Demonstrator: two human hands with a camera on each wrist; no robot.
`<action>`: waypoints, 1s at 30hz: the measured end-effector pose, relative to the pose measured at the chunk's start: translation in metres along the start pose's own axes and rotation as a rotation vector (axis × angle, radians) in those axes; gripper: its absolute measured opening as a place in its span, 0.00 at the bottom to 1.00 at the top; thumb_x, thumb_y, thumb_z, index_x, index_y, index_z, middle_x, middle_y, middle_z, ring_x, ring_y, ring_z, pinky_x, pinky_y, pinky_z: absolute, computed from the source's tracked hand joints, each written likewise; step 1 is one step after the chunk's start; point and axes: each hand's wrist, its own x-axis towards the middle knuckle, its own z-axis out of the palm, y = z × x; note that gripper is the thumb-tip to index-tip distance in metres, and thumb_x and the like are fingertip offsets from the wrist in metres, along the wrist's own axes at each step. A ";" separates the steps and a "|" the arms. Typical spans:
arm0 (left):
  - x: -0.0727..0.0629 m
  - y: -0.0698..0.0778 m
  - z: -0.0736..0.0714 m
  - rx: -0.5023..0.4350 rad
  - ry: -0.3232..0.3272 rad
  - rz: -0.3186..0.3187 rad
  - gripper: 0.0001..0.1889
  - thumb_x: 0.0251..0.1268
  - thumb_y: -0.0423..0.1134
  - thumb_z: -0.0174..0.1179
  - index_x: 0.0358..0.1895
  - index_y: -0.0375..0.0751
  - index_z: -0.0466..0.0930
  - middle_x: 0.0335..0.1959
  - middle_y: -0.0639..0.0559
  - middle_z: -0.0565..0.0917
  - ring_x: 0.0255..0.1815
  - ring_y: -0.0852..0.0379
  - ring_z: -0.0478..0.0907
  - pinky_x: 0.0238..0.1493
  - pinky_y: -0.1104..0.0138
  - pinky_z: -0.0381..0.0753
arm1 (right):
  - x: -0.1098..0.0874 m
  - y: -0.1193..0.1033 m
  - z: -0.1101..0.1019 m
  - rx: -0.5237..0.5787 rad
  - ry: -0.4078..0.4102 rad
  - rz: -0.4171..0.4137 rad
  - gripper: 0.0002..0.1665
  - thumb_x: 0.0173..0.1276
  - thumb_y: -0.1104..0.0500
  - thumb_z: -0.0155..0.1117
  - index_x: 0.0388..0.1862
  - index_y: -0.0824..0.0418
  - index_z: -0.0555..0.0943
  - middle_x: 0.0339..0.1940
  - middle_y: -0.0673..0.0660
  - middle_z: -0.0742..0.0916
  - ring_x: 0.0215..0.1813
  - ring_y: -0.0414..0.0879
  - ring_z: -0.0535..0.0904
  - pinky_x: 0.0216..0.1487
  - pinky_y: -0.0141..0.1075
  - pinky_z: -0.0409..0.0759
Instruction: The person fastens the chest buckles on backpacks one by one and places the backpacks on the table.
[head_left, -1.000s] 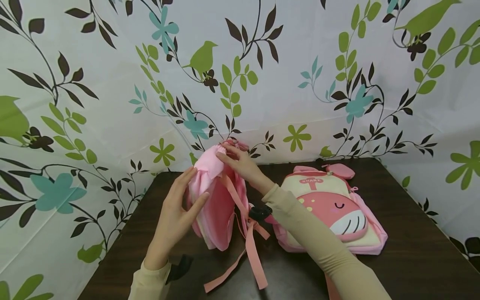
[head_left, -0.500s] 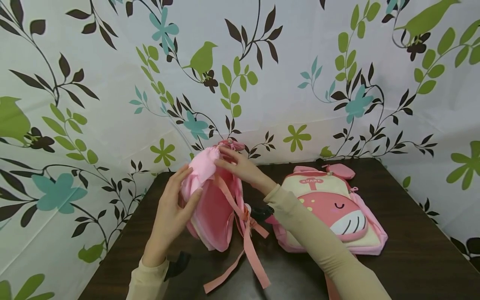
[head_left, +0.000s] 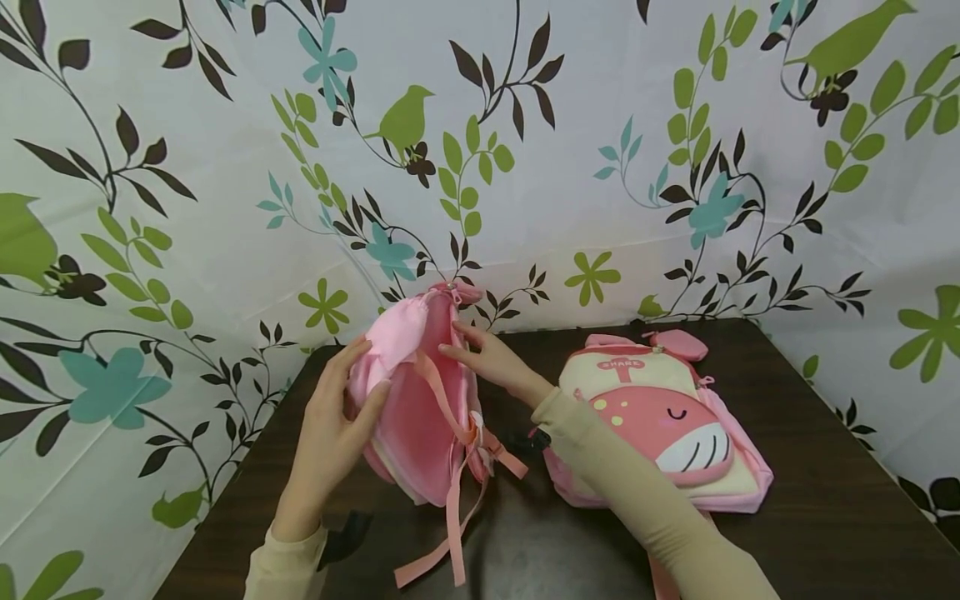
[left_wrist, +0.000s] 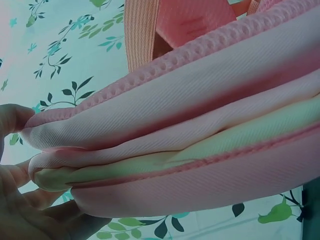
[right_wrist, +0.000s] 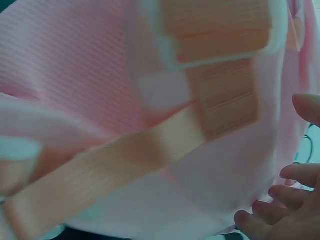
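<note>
A pink backpack (head_left: 405,425) stands tilted on the table, its opening spread and its pink inside showing, with salmon straps (head_left: 454,533) hanging down in front. My left hand (head_left: 326,429) grips its left side, thumb on the near side and fingers partly hidden behind. In the left wrist view, the layered fabric edges (left_wrist: 150,125) run between thumb and fingers. My right hand (head_left: 502,362) holds the right edge of the opening near the top, thumb over the inner side. The right wrist view shows a blurred strap and buckle (right_wrist: 217,55) close up, with the fingers at the fabric's edge.
A second pink and cream backpack (head_left: 660,425) with a whale front lies at right, under my right forearm. The dark table (head_left: 810,467) meets a patterned cloth wall (head_left: 525,208) behind. A pink tag or small pouch (head_left: 678,343) lies at that backpack's top.
The upright backpack has shifted left and its opening has widened. My left hand moved left with it; my right hand slid down from its top to the right edge. The straps swung left.
</note>
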 end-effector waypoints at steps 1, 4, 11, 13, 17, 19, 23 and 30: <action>0.000 -0.001 0.000 0.004 0.004 -0.004 0.33 0.64 0.32 0.66 0.72 0.48 0.69 0.73 0.49 0.70 0.67 0.47 0.71 0.62 0.82 0.63 | -0.001 0.002 0.002 -0.006 -0.011 0.003 0.47 0.69 0.38 0.64 0.81 0.52 0.61 0.75 0.57 0.71 0.72 0.56 0.70 0.66 0.53 0.73; -0.001 -0.003 -0.002 0.015 0.015 -0.029 0.32 0.65 0.33 0.66 0.73 0.48 0.69 0.71 0.48 0.72 0.64 0.47 0.73 0.60 0.83 0.64 | -0.004 0.008 0.009 -0.015 -0.035 0.004 0.48 0.69 0.38 0.64 0.81 0.53 0.60 0.78 0.56 0.68 0.75 0.56 0.66 0.67 0.53 0.72; -0.003 -0.011 -0.004 0.012 0.041 -0.088 0.31 0.66 0.35 0.65 0.72 0.55 0.71 0.68 0.49 0.75 0.52 0.56 0.73 0.47 0.83 0.71 | -0.010 0.020 0.022 -0.011 -0.076 0.018 0.49 0.69 0.37 0.63 0.82 0.55 0.58 0.80 0.57 0.65 0.78 0.56 0.60 0.70 0.55 0.68; -0.004 -0.012 -0.003 0.006 0.046 -0.091 0.31 0.67 0.35 0.65 0.72 0.56 0.71 0.69 0.50 0.75 0.51 0.57 0.73 0.45 0.83 0.71 | -0.011 0.022 0.025 -0.004 -0.079 0.021 0.50 0.69 0.36 0.63 0.82 0.55 0.57 0.80 0.57 0.64 0.78 0.57 0.61 0.69 0.55 0.68; -0.004 -0.014 -0.003 -0.002 0.054 -0.109 0.30 0.67 0.35 0.65 0.72 0.55 0.71 0.68 0.49 0.75 0.52 0.57 0.73 0.46 0.83 0.72 | -0.014 0.026 0.029 0.011 -0.093 0.033 0.53 0.68 0.33 0.62 0.82 0.55 0.56 0.81 0.56 0.63 0.78 0.57 0.61 0.69 0.56 0.68; -0.004 -0.015 -0.004 -0.014 0.060 -0.125 0.30 0.68 0.35 0.64 0.72 0.55 0.71 0.67 0.48 0.76 0.51 0.57 0.74 0.46 0.83 0.72 | -0.016 0.027 0.031 0.015 -0.101 0.041 0.53 0.68 0.32 0.62 0.82 0.55 0.56 0.80 0.57 0.64 0.78 0.56 0.62 0.69 0.56 0.68; -0.005 -0.017 -0.005 -0.036 0.078 -0.167 0.28 0.70 0.35 0.62 0.72 0.54 0.72 0.61 0.47 0.78 0.43 0.58 0.75 0.39 0.81 0.75 | -0.021 0.030 0.034 0.009 -0.126 0.054 0.52 0.67 0.32 0.63 0.82 0.54 0.58 0.77 0.58 0.68 0.76 0.55 0.65 0.69 0.55 0.69; -0.006 -0.020 -0.004 -0.083 0.096 -0.224 0.26 0.72 0.35 0.60 0.71 0.53 0.72 0.53 0.46 0.80 0.35 0.59 0.77 0.32 0.78 0.78 | -0.028 0.036 0.041 0.025 -0.179 0.039 0.52 0.67 0.36 0.66 0.82 0.55 0.57 0.75 0.60 0.72 0.73 0.54 0.68 0.68 0.51 0.71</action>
